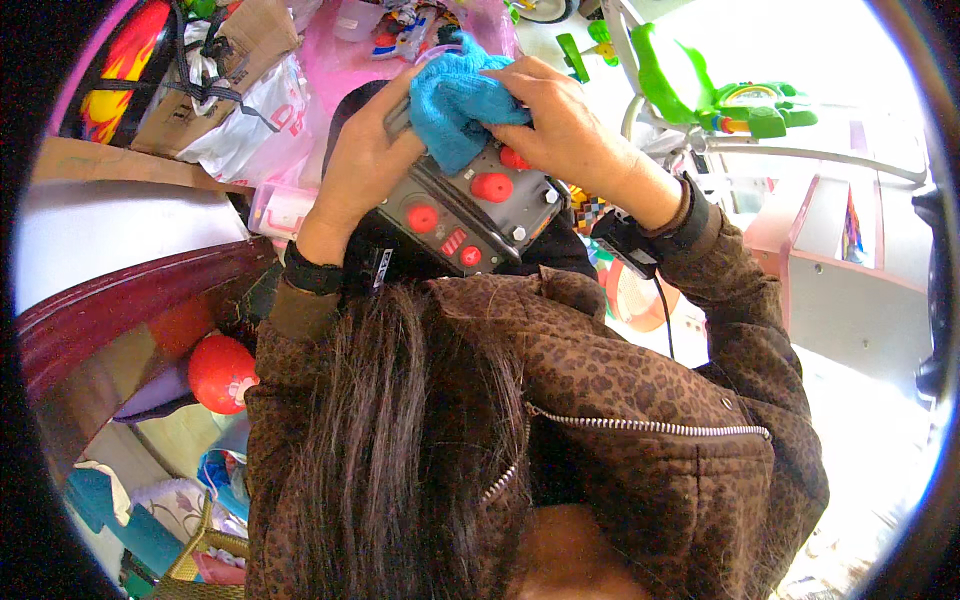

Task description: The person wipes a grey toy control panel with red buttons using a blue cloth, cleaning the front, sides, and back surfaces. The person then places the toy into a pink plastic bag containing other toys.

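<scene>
A grey box-shaped device with red knobs and buttons (510, 206) rests tilted on my lap. My left hand (375, 150) lies along its upper left side, with the fingertips by a blue cloth (454, 112). My right hand (562, 120) grips the right part of that cloth between thumb and fingers and presses it against the device's far end. The cloth is bunched and covers that end, so what lies beneath is hidden. Several red controls show on the face below the cloth. Black bands circle both my wrists.
A cardboard box (255, 52) and a white plastic bag (262, 127) lie at the upper left. Pink plastic sheeting (330, 67) spreads beyond my lap. A green toy seat (667, 75) stands at the upper right, beside pink-edged shelving (855, 300). A red balloon (223, 373) is at my left.
</scene>
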Action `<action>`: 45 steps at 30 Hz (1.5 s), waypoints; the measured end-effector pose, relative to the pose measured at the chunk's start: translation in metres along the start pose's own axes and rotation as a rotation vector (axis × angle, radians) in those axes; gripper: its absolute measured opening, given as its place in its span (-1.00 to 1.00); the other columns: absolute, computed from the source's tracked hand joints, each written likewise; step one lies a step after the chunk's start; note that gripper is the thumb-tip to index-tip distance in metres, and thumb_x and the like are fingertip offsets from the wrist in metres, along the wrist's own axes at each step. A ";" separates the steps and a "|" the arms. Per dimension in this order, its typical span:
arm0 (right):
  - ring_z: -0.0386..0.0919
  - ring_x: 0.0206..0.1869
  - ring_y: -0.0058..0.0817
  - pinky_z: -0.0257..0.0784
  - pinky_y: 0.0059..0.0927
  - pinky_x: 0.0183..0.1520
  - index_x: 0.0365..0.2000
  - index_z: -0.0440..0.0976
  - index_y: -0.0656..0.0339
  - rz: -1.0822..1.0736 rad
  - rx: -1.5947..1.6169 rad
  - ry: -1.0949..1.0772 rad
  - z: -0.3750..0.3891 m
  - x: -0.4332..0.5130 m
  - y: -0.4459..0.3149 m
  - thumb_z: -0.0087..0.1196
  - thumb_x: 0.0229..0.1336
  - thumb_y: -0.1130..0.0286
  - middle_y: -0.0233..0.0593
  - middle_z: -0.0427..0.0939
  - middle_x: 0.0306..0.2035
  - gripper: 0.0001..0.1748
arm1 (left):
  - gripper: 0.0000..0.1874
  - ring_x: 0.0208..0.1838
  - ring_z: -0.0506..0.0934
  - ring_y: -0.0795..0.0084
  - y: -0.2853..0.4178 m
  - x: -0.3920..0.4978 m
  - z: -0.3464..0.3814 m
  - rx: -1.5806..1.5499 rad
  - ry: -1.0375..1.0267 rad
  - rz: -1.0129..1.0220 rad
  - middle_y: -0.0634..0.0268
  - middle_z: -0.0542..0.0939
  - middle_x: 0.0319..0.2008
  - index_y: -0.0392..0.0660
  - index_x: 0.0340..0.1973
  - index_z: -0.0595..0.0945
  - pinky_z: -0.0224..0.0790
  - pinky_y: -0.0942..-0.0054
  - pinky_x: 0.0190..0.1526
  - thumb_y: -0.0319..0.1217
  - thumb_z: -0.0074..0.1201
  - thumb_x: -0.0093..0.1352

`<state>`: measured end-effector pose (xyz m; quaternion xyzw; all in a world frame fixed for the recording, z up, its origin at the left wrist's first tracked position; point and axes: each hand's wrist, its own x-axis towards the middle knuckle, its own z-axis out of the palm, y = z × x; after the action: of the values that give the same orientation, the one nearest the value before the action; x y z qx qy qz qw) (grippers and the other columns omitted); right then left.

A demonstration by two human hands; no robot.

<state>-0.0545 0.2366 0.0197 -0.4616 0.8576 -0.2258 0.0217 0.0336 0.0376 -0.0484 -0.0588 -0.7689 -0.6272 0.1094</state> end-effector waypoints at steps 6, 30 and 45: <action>0.53 -0.25 0.10 0.43 0.00 -0.13 -0.25 0.41 0.41 -0.227 0.054 -0.084 -0.011 0.004 0.007 -0.03 0.20 0.25 0.18 0.52 -0.39 -0.65 | -0.43 0.19 0.50 0.20 0.004 0.001 -0.002 0.112 0.008 0.000 0.03 0.53 0.13 -0.15 0.23 0.41 0.27 0.36 0.22 -0.34 0.08 0.30; 0.47 -0.11 -0.08 0.38 -0.16 -0.05 -0.32 0.58 0.27 0.234 0.250 -0.102 -0.002 -0.117 0.043 0.17 0.03 0.36 -0.04 0.45 -0.22 -0.78 | -0.47 -0.08 0.51 0.56 0.003 0.000 0.003 -0.008 0.012 0.016 0.25 0.58 -0.03 -0.10 0.25 0.41 0.38 0.53 0.02 -0.45 0.01 0.34; 0.53 -0.11 -0.24 0.39 -0.25 0.03 -0.05 0.47 0.24 0.222 0.501 0.049 0.042 -0.061 0.087 -0.08 0.25 0.27 -0.01 0.55 -0.18 -0.65 | -0.46 -0.06 0.50 0.59 0.008 0.000 0.003 0.009 0.011 -0.045 0.24 0.54 0.04 -0.14 0.27 0.39 0.42 0.53 -0.03 -0.44 0.03 0.35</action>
<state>-0.0769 0.3108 -0.0638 -0.3393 0.8207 -0.4380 0.1392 0.0349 0.0427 -0.0411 -0.0373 -0.7721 -0.6265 0.0997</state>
